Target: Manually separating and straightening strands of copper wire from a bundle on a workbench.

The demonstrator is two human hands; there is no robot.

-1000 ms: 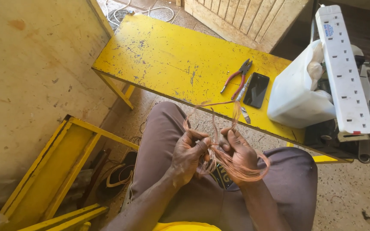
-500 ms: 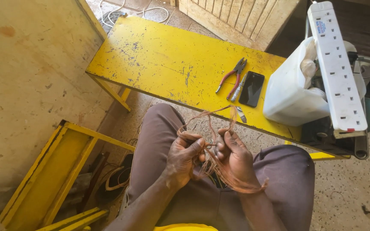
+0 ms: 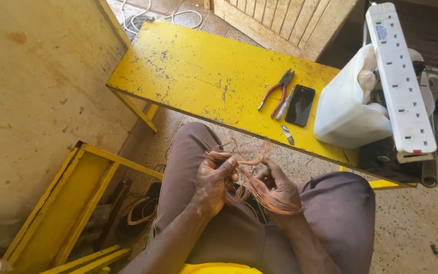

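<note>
A bundle of thin copper wire strands (image 3: 259, 190) lies between both hands over my lap. My left hand (image 3: 213, 180) pinches the strands near their upper ends, fingers closed around them. Just to its right, my right hand (image 3: 280, 190) cups and grips the looped lower part of the same bundle. Loose strand ends (image 3: 247, 152) curl up toward the edge of the yellow metal bench (image 3: 188, 71) in front of my knees. I am seated, in brown trousers.
On the bench lie red-handled pliers (image 3: 277, 91), a black phone (image 3: 300, 105), a small blade (image 3: 287, 134) and a white plastic jug (image 3: 348, 109). A white power strip (image 3: 399, 76) rests at the right. A yellow frame (image 3: 62, 203) leans at lower left by the wall.
The hands have bent the strand ends down and gathered them closer; the ends that stood tall a second ago now curl low. The camera view shifted slightly.
</note>
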